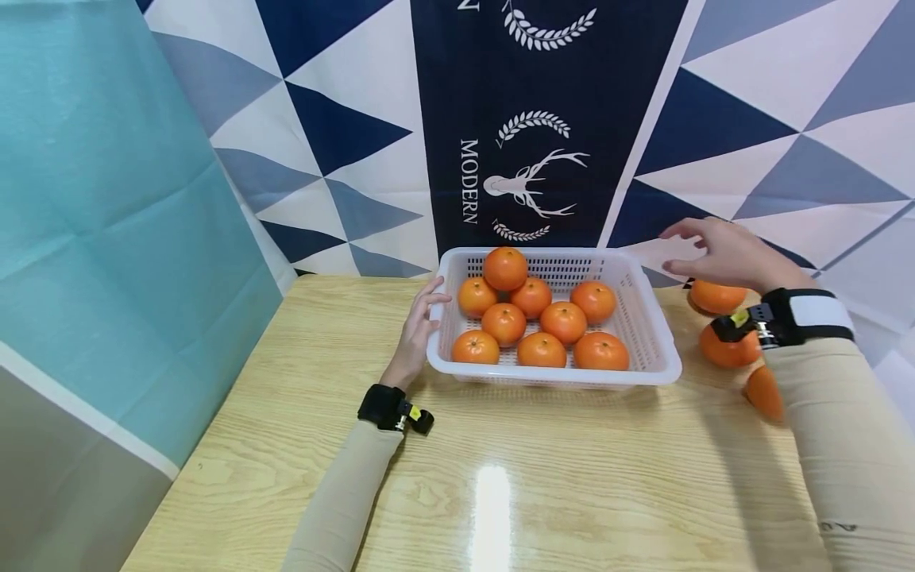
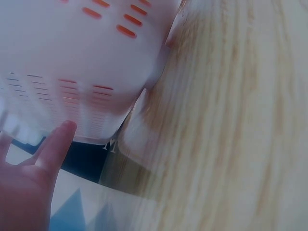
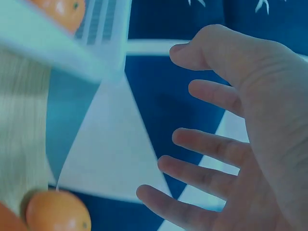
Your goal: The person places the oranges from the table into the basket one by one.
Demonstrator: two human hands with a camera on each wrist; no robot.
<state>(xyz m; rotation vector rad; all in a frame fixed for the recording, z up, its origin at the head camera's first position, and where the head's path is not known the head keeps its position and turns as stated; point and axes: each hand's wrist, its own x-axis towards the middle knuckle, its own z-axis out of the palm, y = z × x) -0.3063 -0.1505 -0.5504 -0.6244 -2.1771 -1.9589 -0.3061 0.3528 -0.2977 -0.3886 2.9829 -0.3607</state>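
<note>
On the bench [image 1: 572, 477], the basket [image 1: 557, 375] runs lengthwise left to right.
Left hand [image 1: 415, 332] is at its end, fingers extended; right hand [image 1: 736, 256] hovers near oranges [image 1: 718, 297], fingers spread, empty.

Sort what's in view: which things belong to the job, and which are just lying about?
Likely the job:
white basket
oranges inside it
loose oranges to its right
left hand at the basket's rim
empty right hand

Seemingly just around:
patterned cloth
wooden table
wrist straps

1. Head view bright; glare [image 1: 492, 516] on the table [image 1: 593, 477] in front of the basket [image 1: 554, 372].
2. Soft shadow [image 1: 750, 461] to the basket's right.
3. Left wrist view hazy, perhaps out of focus.
4. Right wrist view blue-tinted, basket rim blurred.
</note>
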